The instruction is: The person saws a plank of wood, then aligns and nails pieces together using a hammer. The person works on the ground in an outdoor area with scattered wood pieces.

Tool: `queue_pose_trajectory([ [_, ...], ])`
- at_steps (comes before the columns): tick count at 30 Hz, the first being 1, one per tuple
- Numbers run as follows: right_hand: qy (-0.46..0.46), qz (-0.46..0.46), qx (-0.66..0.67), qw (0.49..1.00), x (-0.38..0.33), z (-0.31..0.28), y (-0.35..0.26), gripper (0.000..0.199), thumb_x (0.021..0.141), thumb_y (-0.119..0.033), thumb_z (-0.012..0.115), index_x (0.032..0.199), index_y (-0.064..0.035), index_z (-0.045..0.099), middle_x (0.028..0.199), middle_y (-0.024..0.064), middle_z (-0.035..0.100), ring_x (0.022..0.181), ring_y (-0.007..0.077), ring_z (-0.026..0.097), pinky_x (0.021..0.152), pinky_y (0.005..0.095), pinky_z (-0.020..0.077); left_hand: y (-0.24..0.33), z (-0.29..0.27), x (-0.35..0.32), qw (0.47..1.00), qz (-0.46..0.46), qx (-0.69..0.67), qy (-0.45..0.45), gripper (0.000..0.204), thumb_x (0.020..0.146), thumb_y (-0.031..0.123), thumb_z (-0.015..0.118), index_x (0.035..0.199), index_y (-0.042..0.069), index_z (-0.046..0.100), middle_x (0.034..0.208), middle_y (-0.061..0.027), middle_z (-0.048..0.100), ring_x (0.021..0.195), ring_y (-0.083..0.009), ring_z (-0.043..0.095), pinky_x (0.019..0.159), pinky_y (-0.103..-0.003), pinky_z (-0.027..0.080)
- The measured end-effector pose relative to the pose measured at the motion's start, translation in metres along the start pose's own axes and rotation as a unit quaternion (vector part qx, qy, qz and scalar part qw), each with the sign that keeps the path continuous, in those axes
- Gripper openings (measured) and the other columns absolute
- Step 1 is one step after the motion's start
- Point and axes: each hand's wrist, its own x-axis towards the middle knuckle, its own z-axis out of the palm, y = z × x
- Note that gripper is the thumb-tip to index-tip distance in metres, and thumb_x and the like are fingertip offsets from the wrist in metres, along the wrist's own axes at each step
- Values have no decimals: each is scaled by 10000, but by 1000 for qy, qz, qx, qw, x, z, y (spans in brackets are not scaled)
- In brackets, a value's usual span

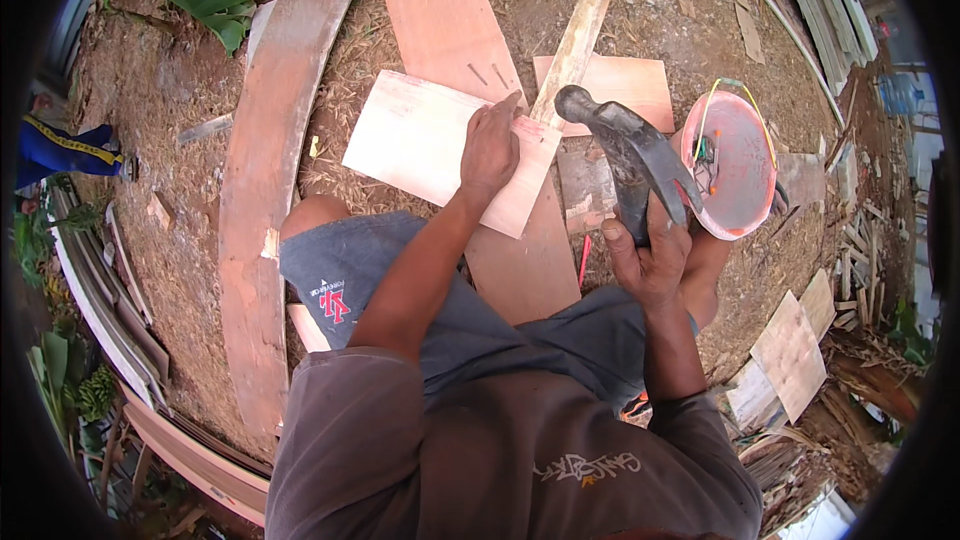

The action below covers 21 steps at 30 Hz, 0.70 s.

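My right hand (650, 258) is wrapped round a claw hammer (630, 145) with a dark head, raised above the boards. My left hand (489, 148) rests over a pale plywood piece (410, 135), its fingers bent together near a narrow wooden strip (582, 30). Whatever those fingers pinch is too small to make out. The plywood lies across a long reddish board (440, 10), on which two slim dark, nail-like shapes show just beyond my fingers. A smaller plywood piece (625, 90) sits at the strip's right side.
To the right stands a pinkish bucket (735, 170) with a yellow-green handle. A long weathered plank (265, 160) lies along my left. Under the strip's near right is a red pencil-like stick (585, 258). Another person's blue-clad leg (70, 150) shows at far left. Scrap boards (792, 355) lie at right.
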Motion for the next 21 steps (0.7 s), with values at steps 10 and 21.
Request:
queue_pose_trajectory([
  [10, -82, 165, 36, 982, 8, -4, 7, 601, 1004, -317, 692, 1491, -13, 514, 900, 177, 671, 759, 271, 671, 682, 369, 527, 1, 2, 3, 1000, -18, 9, -10, 556, 853, -57, 527, 1400, 39, 522, 1240, -144, 708, 1228, -322, 598, 1188, -458, 365],
  [21, -243, 243, -9, 939, 10, 18, 28, 522, 1005, -203, 674, 1469, -25, 514, 980, 232, 697, 799, 371, 689, 757, 437, 555, 3, 4, 8, 999, 8, 32, 4, 474, 874, -38, 537, 1341, 39, 550, 1225, -133, 707, 1208, -323, 600, 1148, -462, 383],
])
